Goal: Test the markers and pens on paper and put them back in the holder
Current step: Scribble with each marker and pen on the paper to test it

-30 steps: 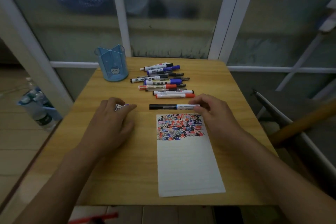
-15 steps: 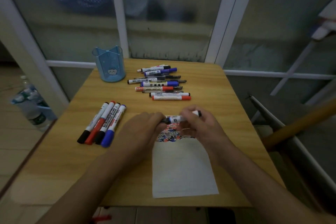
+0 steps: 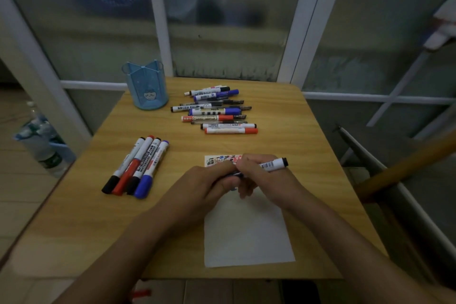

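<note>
marker gripped by both hands over paper

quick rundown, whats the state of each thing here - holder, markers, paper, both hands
blue pen holder: upright, looks empty
held marker: over the paper, gripped by both hands
four markers: capped, lying side by side left of the paper
marker and pen pile: lying flat beside the holder
paper: flat, scribbled at the far end
left hand: grips the marker
right hand: grips the marker

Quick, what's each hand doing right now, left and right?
Left hand: fingers curled round the near end of the marker, over the paper.
Right hand: grips the same marker by its barrel.
</note>
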Available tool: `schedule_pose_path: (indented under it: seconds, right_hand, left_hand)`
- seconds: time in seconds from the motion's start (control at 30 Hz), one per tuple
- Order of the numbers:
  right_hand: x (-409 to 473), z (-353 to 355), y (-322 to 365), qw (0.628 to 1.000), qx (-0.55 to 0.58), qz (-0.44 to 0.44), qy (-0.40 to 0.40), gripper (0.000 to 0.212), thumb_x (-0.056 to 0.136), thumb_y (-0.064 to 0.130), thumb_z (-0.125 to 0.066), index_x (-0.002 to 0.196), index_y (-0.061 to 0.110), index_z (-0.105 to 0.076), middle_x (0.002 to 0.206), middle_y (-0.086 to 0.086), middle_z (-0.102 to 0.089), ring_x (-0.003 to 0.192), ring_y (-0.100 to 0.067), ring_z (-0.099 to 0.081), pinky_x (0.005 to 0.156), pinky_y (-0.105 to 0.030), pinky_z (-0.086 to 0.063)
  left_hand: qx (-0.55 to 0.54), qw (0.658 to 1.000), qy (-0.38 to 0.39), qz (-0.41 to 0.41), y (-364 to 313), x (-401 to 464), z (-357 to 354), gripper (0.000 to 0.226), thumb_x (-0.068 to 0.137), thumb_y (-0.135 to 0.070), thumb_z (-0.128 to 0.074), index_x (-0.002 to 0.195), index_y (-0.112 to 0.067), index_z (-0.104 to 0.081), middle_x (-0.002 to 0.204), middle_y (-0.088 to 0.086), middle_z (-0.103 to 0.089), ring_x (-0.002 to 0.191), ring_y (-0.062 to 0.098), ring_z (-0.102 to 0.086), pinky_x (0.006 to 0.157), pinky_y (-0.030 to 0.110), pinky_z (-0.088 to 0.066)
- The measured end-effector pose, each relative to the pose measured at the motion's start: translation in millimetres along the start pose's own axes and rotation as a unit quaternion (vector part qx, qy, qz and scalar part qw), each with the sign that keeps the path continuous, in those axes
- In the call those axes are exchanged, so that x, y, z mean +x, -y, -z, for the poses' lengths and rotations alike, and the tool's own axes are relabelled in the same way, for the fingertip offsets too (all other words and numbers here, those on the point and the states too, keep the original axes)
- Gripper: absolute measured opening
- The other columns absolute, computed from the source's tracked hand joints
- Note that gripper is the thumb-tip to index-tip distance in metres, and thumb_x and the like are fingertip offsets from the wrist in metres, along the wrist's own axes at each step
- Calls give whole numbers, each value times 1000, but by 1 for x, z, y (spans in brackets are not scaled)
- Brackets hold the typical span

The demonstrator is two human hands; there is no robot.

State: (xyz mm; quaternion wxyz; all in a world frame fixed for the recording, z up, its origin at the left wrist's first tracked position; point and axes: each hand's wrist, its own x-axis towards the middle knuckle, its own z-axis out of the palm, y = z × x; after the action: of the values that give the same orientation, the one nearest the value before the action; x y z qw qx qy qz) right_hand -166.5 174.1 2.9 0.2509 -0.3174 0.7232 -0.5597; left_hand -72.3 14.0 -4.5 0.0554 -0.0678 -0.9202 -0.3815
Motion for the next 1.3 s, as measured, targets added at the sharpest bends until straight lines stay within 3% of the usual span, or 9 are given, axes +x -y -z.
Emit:
schedule_pose_path:
  seconds: [0.1, 0.4, 0.6, 0.7, 0.8, 0.87, 1.0, 1.13, 1.3]
  right_hand:
    - [0, 0, 0, 1000, 7, 7, 9, 34, 95, 36, -50, 77, 13, -67, 67, -7, -69, 63, -20, -67, 60, -31, -54]
    - [-1, 4, 1, 999, 3, 28, 39, 37, 98, 32, -46, 82, 6, -68, 73, -10, -69, 68, -22, -68, 69, -39, -56]
    - [-5, 10, 5, 998, -26, 43, 48, 30, 96, 30, -48, 75, 18, -66, 70, -3, -69, 68, -16, -65, 68, -30, -54]
    - [-6, 8, 2, 998, -45, 36, 20, 31, 94, 36, -48, 73, 21, -66, 69, -3, -68, 66, -13, -64, 64, -28, -52]
    - [-6, 12, 1, 1000, -14, 11, -25, 32, 91, 37, -44, 75, 14, -61, 65, -4, -67, 61, -13, -63, 59, -24, -52]
    - [-6, 19, -2, 998, 19, -14, -56, 31, 94, 34, -45, 81, 11, -61, 65, -5, -67, 60, -18, -64, 56, -28, -52]
    - [-13, 18, -10, 994, 27, -70, -81, 25, 104, 16, -47, 95, 9, -69, 72, -8, -73, 64, -21, -70, 52, -26, -52]
    - [-24, 15, -14, 995, 51, -45, -77, 16, 94, 14, -64, 108, 11, -70, 90, -10, -75, 81, -18, -73, 63, -24, -58]
    - [-25, 8, -28, 990, -1, -40, -133, 17, 86, 5, -73, 97, 17, -68, 84, -3, -72, 68, -11, -66, 59, -23, -55]
  left_hand:
    - [-6, 1000, 8, 2, -2, 2, 3, 22, 100, -35, -46, 106, -55, -51, 93, -24, -64, 86, 3, -61, 71, 14, -46]
    - [-21, 1000, 9, -11, -3, 4, 3, 26, 92, -62, -42, 111, -51, -56, 90, -11, -68, 76, 13, -62, 69, 36, -52]
    - [-17, 1000, -1, 9, 3, 4, 5, 37, 89, -66, -43, 110, -44, -63, 92, -11, -69, 80, 13, -61, 69, 40, -52]
    - [53, 998, 6, 41, 0, 3, 4, 49, 79, -77, -38, 112, -46, -56, 84, -13, -64, 72, 5, -57, 65, 32, -51]
    - [147, 982, 37, 109, 6, 4, 12, 75, 69, -83, -36, 132, -44, -40, 109, -10, -63, 89, 4, -58, 76, 30, -54]
    - [175, 975, 46, 130, 14, 3, 18, 78, 71, -83, -37, 141, -49, -31, 125, -9, -57, 102, 8, -55, 82, 28, -51]
    - [282, 944, 104, 138, 20, 0, 18, 82, 74, -86, -38, 147, -56, -14, 112, -7, -42, 95, 7, -42, 81, 26, -44]
    - [313, 930, 122, 150, 19, -2, 14, 87, 75, -85, -42, 149, -50, -13, 123, 0, -40, 99, 10, -35, 85, 29, -38]
    - [316, 929, 111, 157, 19, -3, 8, 91, 73, -88, -42, 149, -47, -16, 127, 0, -42, 98, 9, -33, 87, 30, -37]
